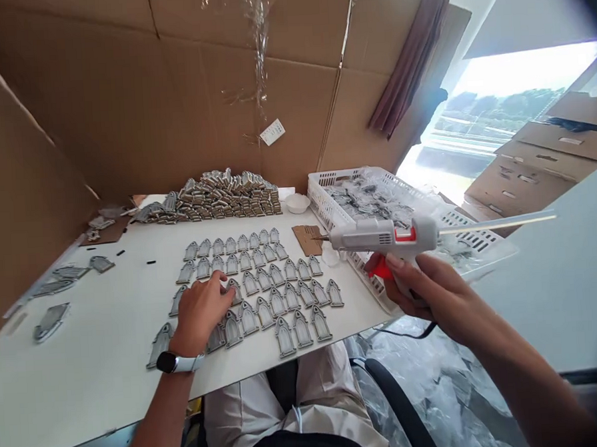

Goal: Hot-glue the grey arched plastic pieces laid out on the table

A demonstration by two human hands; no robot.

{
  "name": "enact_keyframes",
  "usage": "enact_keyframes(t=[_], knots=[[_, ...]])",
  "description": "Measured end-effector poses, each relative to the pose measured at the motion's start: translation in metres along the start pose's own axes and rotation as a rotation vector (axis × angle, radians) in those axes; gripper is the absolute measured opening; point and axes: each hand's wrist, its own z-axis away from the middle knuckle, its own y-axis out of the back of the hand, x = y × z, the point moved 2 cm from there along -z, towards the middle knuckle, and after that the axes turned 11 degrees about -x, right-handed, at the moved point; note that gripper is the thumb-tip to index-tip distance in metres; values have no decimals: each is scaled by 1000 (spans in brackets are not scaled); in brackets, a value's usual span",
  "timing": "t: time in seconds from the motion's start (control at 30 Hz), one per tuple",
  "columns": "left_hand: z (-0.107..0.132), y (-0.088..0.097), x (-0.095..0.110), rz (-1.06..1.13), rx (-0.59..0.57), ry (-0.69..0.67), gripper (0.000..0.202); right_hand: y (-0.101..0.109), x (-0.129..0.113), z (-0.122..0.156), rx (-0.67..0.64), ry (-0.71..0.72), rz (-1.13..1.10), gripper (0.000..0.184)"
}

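My right hand (426, 287) is wrapped round the handle of a white hot glue gun (379, 235), a finger at its red trigger. A glue stick (498, 223) sticks out of its back, and the nozzle points left over the table. My left hand (205, 310) reaches over rows of small grey arch-shaped metal pieces (266, 312). Its thumb and index finger are apart, close to the left side of one arch piece (235, 291); whether they touch it I cannot tell. The hand hides some pieces beneath it.
Stacked arch pieces (227, 199) are heaped at the back of the white table (108, 313). A white plastic basket (328, 212) of bagged parts stands right, beside a small white bowl (297, 203) and a cardboard scrap (305, 240). More pieces (52, 321) lie left. Cardboard walls (196, 89) enclose the back.
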Motion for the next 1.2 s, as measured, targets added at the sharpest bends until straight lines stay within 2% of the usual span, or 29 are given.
enact_keyframes(t=[0.3, 0.43, 0.57, 0.63, 0.83, 0.9, 0.97, 1.2], knots=[[-15, -6, 1, 135, -41, 113, 58, -21, 42, -38, -48, -25, -120, 84], [-21, -14, -2, 245, -43, 100, 43, -35, 60, -50, -39, -40, -210, 84], [-20, -22, -6, 398, -17, 46, 29, -52, 80, -58, -14, -124, -296, 85], [-16, -25, -7, 514, -4, 19, 32, -60, 91, -61, -16, -163, -336, 88], [16, -30, 3, 984, -40, -74, 64, -82, 118, -61, -114, -244, -379, 89], [29, -31, 10, 1227, -79, -65, 67, -88, 123, -60, -135, -273, -376, 90], [38, -33, 16, 1374, -116, -38, 69, -93, 126, -59, -158, -299, -376, 92], [47, -35, 21, 1335, -136, 10, 69, -100, 141, -60, -237, -336, -264, 92]])
